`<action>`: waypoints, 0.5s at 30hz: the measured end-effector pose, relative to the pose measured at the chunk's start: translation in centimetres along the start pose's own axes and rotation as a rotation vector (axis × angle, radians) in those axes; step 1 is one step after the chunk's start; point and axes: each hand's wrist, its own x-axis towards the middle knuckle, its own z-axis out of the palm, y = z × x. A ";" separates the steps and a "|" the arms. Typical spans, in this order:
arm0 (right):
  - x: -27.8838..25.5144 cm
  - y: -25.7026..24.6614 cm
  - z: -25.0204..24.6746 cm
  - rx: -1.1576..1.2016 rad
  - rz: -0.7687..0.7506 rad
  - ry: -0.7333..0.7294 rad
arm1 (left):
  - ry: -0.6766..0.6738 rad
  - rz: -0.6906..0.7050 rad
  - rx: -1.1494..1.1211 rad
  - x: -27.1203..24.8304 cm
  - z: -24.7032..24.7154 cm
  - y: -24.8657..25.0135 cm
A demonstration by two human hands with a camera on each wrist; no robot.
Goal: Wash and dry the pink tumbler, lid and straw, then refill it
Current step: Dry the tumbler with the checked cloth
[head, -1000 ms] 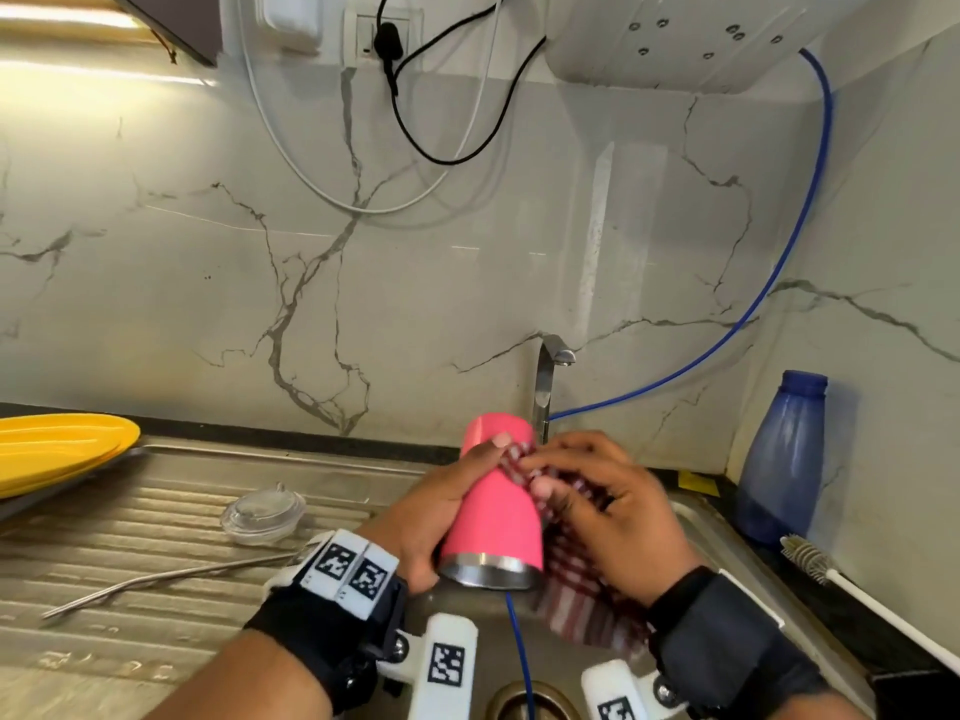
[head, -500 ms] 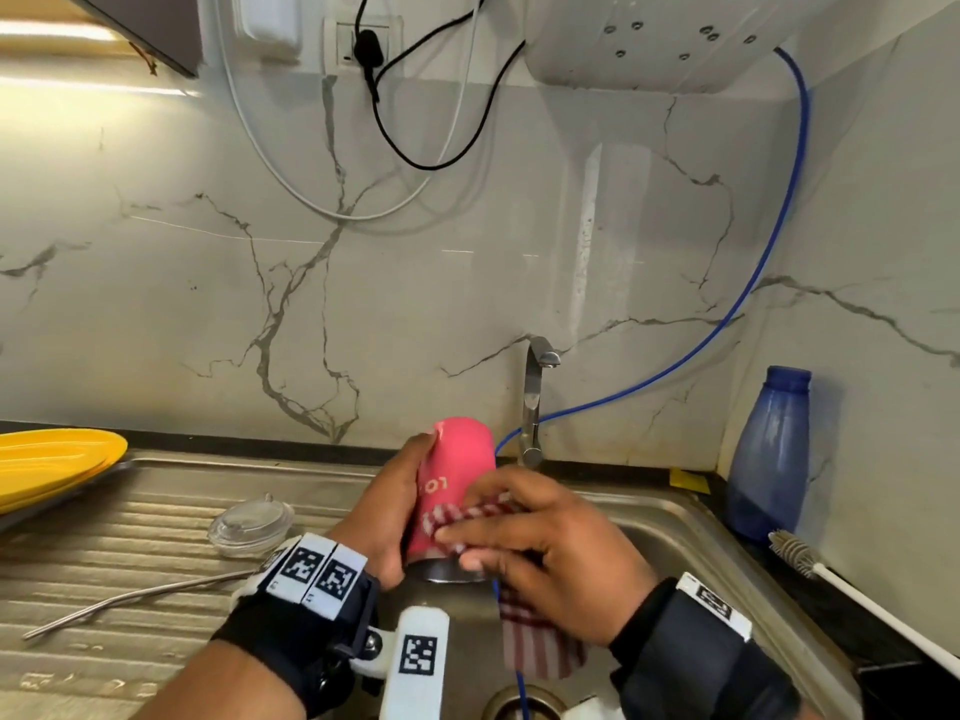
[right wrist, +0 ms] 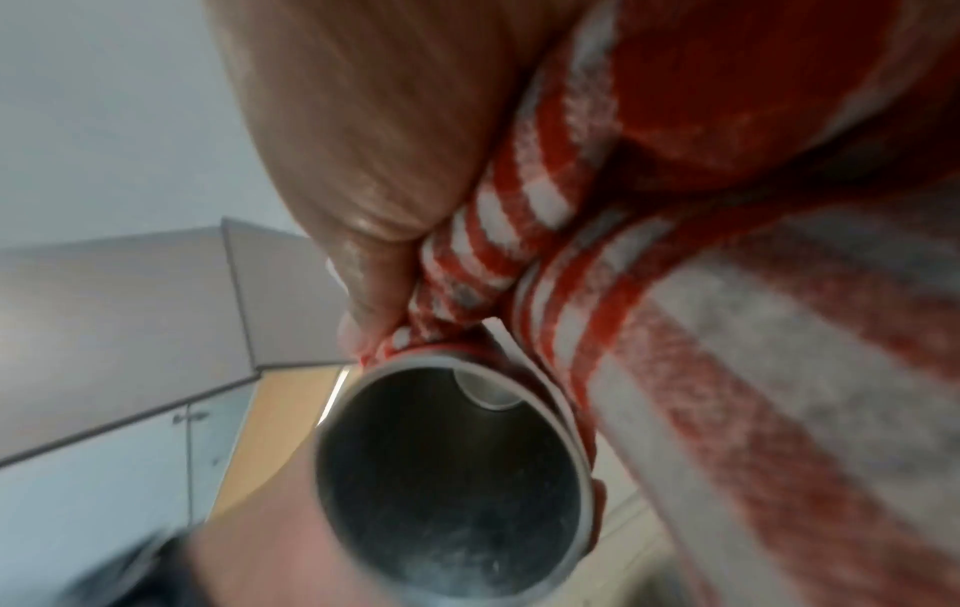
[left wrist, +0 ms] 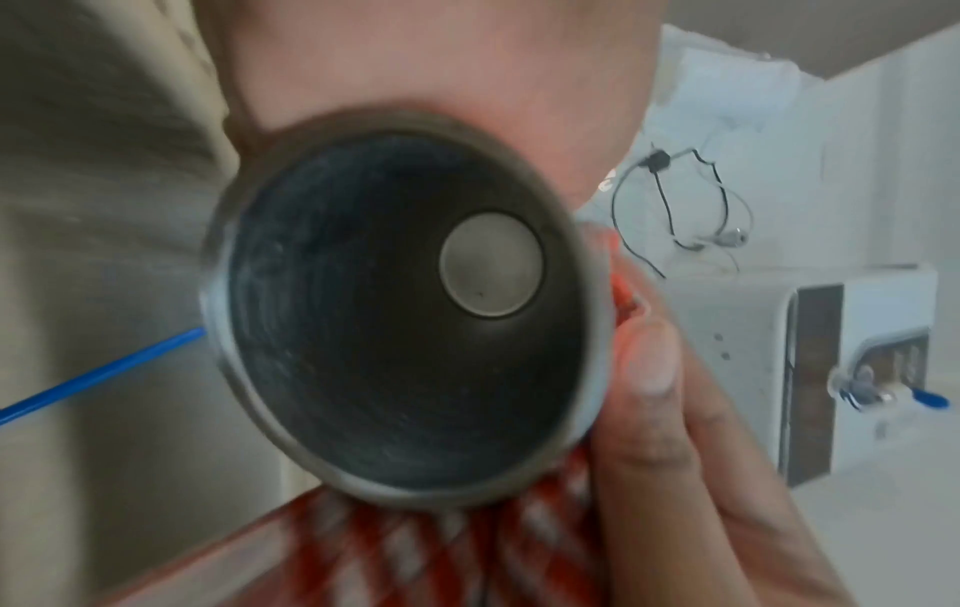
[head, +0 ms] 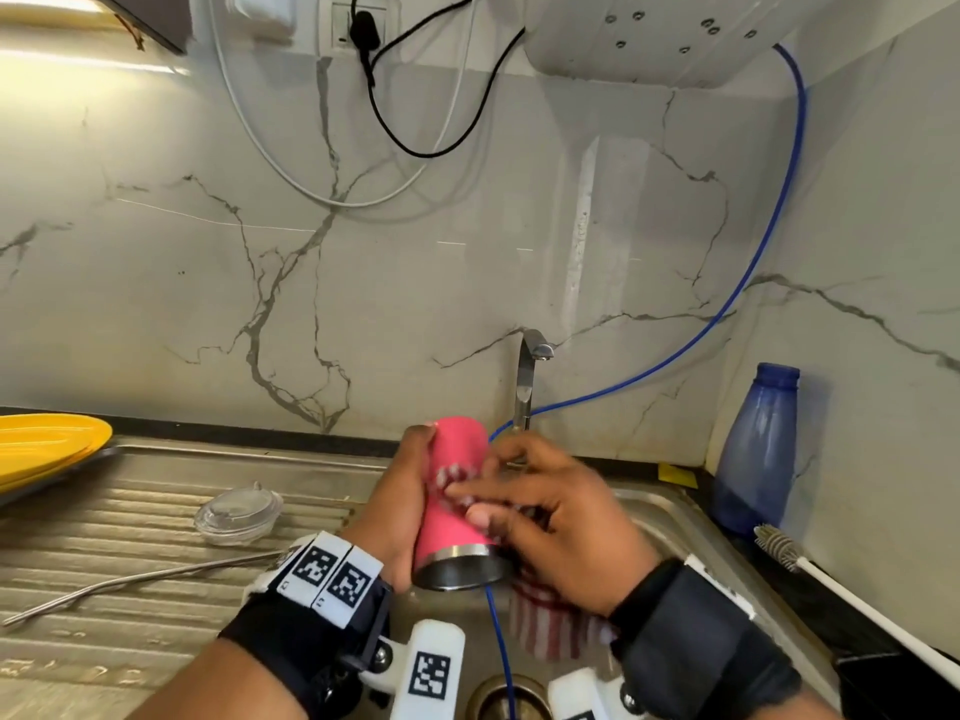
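A yellow plate (head: 49, 441) sits at the far left edge of the steel counter (head: 130, 605), beside the ribbed draining board. A chrome tap (head: 527, 376) rises at the far side of the sink (head: 670, 517), against a marble-veined wall. A blue hose (head: 748, 272) runs from a white wall-mounted unit (head: 654, 39) down into the basin. At right, a blue plastic bottle (head: 756, 449) stands in the corner, with a white-handled bottle brush (head: 810, 569) lying near it. Black and white cables (head: 415, 142) loop from a wall socket (head: 343, 20) above.

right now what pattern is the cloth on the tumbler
Red and white checks on the cloth, clearest in the right wrist view.
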 end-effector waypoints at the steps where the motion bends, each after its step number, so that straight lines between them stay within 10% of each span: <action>1: -0.1 -0.4 0.5 -0.048 -0.037 -0.089 | 0.040 0.006 0.003 0.4 -0.7 0.2; 5: -0.3 -0.5 0.7 -0.157 -0.066 -0.208 | 0.031 -0.082 0.005 0.6 -1.9 1.2; 15: -0.2 2.3 -1.5 -0.018 0.306 0.235 | -0.162 -0.066 0.067 -0.5 0.1 -0.1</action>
